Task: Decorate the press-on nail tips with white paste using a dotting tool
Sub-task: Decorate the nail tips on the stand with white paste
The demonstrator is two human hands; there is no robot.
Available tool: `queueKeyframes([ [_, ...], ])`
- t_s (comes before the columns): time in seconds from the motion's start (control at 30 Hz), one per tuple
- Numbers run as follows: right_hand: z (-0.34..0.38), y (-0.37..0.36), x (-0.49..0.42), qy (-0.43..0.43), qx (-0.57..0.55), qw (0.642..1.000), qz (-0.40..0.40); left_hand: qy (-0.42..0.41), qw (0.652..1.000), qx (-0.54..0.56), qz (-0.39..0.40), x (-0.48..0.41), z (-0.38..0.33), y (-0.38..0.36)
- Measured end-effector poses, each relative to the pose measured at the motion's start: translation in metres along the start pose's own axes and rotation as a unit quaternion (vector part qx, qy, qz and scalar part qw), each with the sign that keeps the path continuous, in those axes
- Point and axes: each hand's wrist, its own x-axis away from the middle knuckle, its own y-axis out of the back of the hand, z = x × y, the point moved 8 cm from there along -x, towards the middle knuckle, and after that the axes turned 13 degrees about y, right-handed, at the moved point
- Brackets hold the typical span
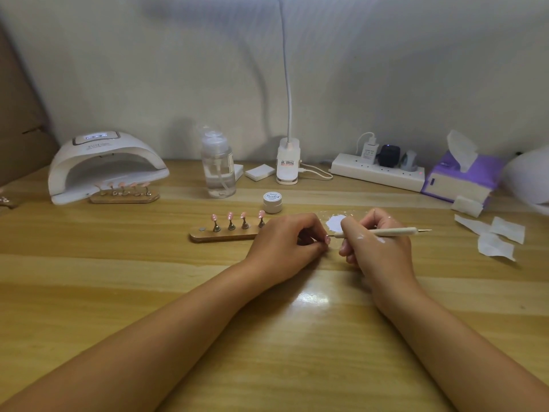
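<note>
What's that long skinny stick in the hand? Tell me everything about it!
The slim cream-coloured dotting tool has a smooth pale handle and a thin metal point at each end. It lies almost level above the wooden table, gripped by the right hand. Its left point aims at the small pink nail tip pinched in the left hand; whether they touch is too small to tell. The other point sticks out rightward.

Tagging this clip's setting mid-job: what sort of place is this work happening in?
Likely a home nail-art desk rather than a salon: a wooden table holds a UV nail lamp, stands of pink press-on tips, and a tissue pack beside a loaded power strip.
</note>
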Motion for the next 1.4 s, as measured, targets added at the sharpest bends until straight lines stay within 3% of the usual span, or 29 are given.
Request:
queueKeyframes([
  [0.27, 0.002, 0.005, 0.000, 0.005, -0.006, 1.000, -0.030, 0.006, 1.000, 0.008, 0.002, -0.001, 0.001, 0.000],
  [0.43, 0.020, 0.022, -0.009, 0.118, 0.098, 0.986, -0.068, 0.010, 1.000, 0.015, 0.009, -0.001, 0.003, -0.001],
  [0.53, 0.008, 0.027, -0.017, 0.082, 0.176, 0.981, -0.024, 0.008, 1.000, 0.015, 0.007, -0.001, 0.003, -0.001],
  [0.63, -0.010, 0.031, -0.021, 0.025, 0.185, 0.982, -0.012, 0.005, 1.000, 0.011, 0.004, -0.001, 0.002, -0.001],
  [0.77, -0.009, 0.026, -0.023, 0.035, 0.235, 0.971, 0.009, 0.007, 1.000, 0.007, 0.002, -0.001, 0.002, -0.001],
  [0.97, -0.003, 0.026, -0.019, 0.033, 0.189, 0.981, -0.003, 0.010, 1.000, 0.011, 0.002, -0.001, 0.002, -0.001],
  [1.13, -0.002, 0.012, -0.003, 0.008, 0.027, 0.999, -0.019, 0.005, 1.000, 0.003, 0.002, -0.001, 0.002, 0.000],
  [1.4, -0.001, 0.004, 0.001, 0.022, 0.027, 0.999, -0.002, 0.001, 1.000, 0.007, 0.002, -0.001, 0.002, 0.000],
])
